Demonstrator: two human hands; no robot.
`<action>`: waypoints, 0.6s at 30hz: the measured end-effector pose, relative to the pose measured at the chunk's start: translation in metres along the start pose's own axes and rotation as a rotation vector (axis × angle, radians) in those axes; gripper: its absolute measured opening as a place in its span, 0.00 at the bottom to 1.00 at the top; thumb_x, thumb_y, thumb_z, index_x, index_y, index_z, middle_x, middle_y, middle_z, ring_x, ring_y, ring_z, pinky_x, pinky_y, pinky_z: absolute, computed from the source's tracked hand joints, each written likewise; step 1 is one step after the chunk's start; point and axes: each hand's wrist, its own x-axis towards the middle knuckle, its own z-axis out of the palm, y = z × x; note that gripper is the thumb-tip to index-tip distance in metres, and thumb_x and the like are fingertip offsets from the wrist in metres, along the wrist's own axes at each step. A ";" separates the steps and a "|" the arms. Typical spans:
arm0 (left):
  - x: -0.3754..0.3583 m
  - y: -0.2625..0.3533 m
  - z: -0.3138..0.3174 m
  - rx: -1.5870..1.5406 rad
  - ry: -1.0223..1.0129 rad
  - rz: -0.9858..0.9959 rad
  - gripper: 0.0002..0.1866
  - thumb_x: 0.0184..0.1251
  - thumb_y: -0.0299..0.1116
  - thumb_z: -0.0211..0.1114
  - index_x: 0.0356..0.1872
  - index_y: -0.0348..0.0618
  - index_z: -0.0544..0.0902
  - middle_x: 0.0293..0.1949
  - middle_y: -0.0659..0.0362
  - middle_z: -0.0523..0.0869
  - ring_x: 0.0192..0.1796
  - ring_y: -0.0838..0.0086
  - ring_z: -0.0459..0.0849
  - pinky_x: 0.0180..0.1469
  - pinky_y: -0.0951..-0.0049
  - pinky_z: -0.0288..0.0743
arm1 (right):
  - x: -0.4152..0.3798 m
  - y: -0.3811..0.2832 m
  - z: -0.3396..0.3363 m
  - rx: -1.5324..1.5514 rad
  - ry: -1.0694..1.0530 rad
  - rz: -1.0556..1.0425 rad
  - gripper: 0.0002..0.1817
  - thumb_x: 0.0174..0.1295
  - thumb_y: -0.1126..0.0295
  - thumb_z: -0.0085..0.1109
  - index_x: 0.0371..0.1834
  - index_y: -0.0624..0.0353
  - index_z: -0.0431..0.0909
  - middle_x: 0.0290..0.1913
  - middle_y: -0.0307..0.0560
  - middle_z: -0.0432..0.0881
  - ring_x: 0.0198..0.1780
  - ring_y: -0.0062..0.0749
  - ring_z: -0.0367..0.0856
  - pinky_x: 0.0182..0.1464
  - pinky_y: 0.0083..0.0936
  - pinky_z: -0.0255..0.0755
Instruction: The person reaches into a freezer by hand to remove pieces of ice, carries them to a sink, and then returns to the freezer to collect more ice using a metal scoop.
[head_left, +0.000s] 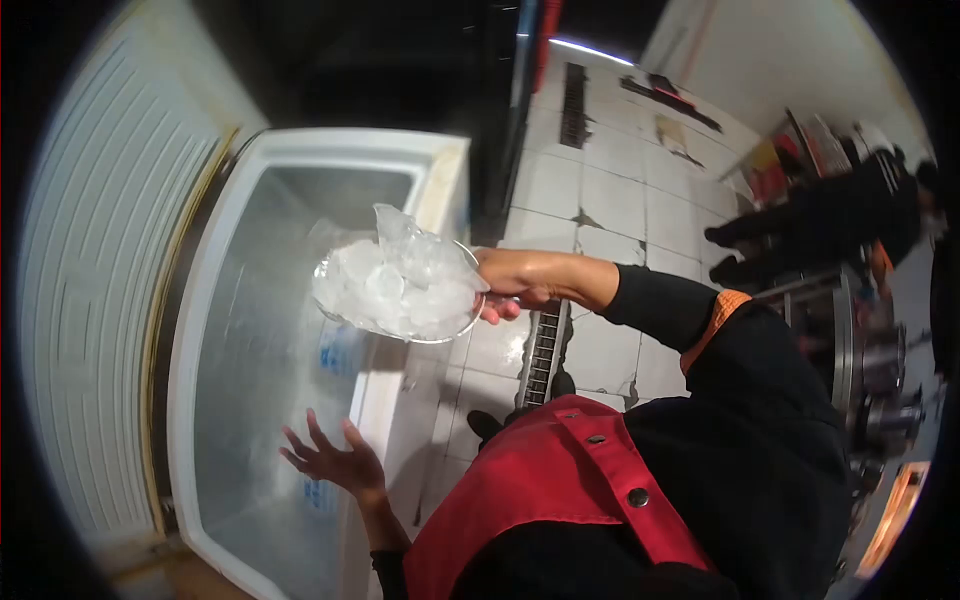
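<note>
My right hand (510, 283) grips the near end of a rounded, shiny-rimmed scoop or bowl (432, 341); its handle is mostly hidden. Clear and whitish ice chunks (400, 280) are heaped in it, above the upper part of an open chest freezer (190, 400). Over the lower part of the freezer, my left hand (338, 462) is raised with its fingers spread and nothing in it. Blue-printed plastic (338, 352) shows inside the freezer, partly below the ice.
The ribbed freezer lid (85, 300) stands open at the left. A metal floor grate (541, 355) crosses the white tiles (608, 345). Another person in dark clothes (820, 215) is at the upper right, near metal kitchen equipment (845, 330).
</note>
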 end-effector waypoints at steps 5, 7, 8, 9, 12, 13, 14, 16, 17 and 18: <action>0.024 0.129 0.029 -0.085 -0.205 0.192 0.26 0.53 0.42 0.54 0.55 0.49 0.63 0.60 0.47 0.51 0.63 0.48 0.41 0.49 0.34 0.42 | -0.068 0.058 -0.097 0.138 0.129 -0.058 0.06 0.45 0.76 0.42 0.24 0.68 0.68 0.11 0.46 0.68 0.06 0.17 0.59 0.06 0.15 0.52; 0.022 0.163 0.055 -0.109 -0.220 0.250 0.29 0.53 0.48 0.52 0.57 0.51 0.60 0.60 0.48 0.50 0.63 0.50 0.41 0.48 0.31 0.40 | -0.103 0.082 -0.129 0.161 0.220 -0.048 0.06 0.47 0.75 0.41 0.24 0.68 0.67 0.11 0.46 0.69 0.06 0.18 0.58 0.06 0.17 0.53; 0.018 0.179 0.073 0.019 -0.224 0.185 0.30 0.54 0.51 0.50 0.58 0.52 0.58 0.60 0.48 0.50 0.63 0.51 0.42 0.48 0.32 0.41 | -0.123 0.097 -0.152 0.169 0.267 -0.055 0.06 0.47 0.75 0.40 0.24 0.67 0.67 0.11 0.46 0.69 0.06 0.18 0.58 0.06 0.17 0.53; 0.014 0.195 0.088 0.147 -0.221 0.116 0.31 0.55 0.55 0.47 0.59 0.53 0.56 0.61 0.49 0.50 0.63 0.52 0.43 0.48 0.32 0.41 | -0.143 0.114 -0.175 0.174 0.312 -0.064 0.06 0.47 0.76 0.40 0.24 0.67 0.67 0.11 0.46 0.69 0.06 0.18 0.58 0.06 0.16 0.54; 0.003 0.213 0.111 0.477 -0.150 -0.048 0.32 0.56 0.60 0.39 0.60 0.58 0.53 0.59 0.51 0.55 0.63 0.55 0.47 0.47 0.33 0.47 | -0.210 0.156 -0.244 0.271 0.418 -0.106 0.06 0.48 0.75 0.39 0.22 0.66 0.67 0.11 0.45 0.68 0.06 0.18 0.58 0.07 0.16 0.53; 0.015 0.214 0.120 0.559 -0.104 -0.107 0.32 0.56 0.60 0.38 0.60 0.59 0.53 0.59 0.52 0.57 0.62 0.55 0.49 0.47 0.35 0.49 | -0.223 0.151 -0.269 0.318 0.462 -0.091 0.06 0.49 0.75 0.39 0.22 0.66 0.66 0.11 0.44 0.68 0.06 0.18 0.58 0.07 0.16 0.53; 0.011 0.220 0.118 0.594 -0.058 -0.097 0.31 0.56 0.60 0.38 0.60 0.60 0.53 0.58 0.51 0.58 0.62 0.55 0.51 0.46 0.35 0.51 | -0.248 0.158 -0.290 0.326 0.482 -0.099 0.06 0.49 0.75 0.39 0.22 0.66 0.66 0.11 0.44 0.68 0.06 0.18 0.58 0.07 0.16 0.53; 0.004 0.237 0.102 0.640 -0.028 -0.115 0.31 0.56 0.60 0.38 0.60 0.61 0.54 0.57 0.51 0.60 0.60 0.55 0.54 0.47 0.39 0.54 | -0.293 0.169 -0.331 0.404 0.590 -0.062 0.07 0.50 0.74 0.38 0.20 0.64 0.66 0.11 0.44 0.67 0.06 0.18 0.57 0.07 0.18 0.53; 0.008 0.242 0.100 0.653 -0.035 -0.143 0.30 0.56 0.60 0.39 0.59 0.61 0.55 0.57 0.51 0.60 0.60 0.55 0.55 0.49 0.43 0.55 | -0.304 0.170 -0.353 0.408 0.598 -0.063 0.07 0.50 0.74 0.38 0.20 0.64 0.66 0.11 0.44 0.67 0.06 0.18 0.57 0.07 0.18 0.53; 0.009 0.214 0.118 0.634 0.059 -0.084 0.31 0.56 0.61 0.37 0.60 0.61 0.54 0.55 0.50 0.62 0.59 0.55 0.56 0.48 0.41 0.55 | -0.319 0.179 -0.376 0.461 0.648 -0.078 0.07 0.50 0.74 0.37 0.20 0.63 0.65 0.11 0.44 0.67 0.06 0.18 0.57 0.08 0.18 0.53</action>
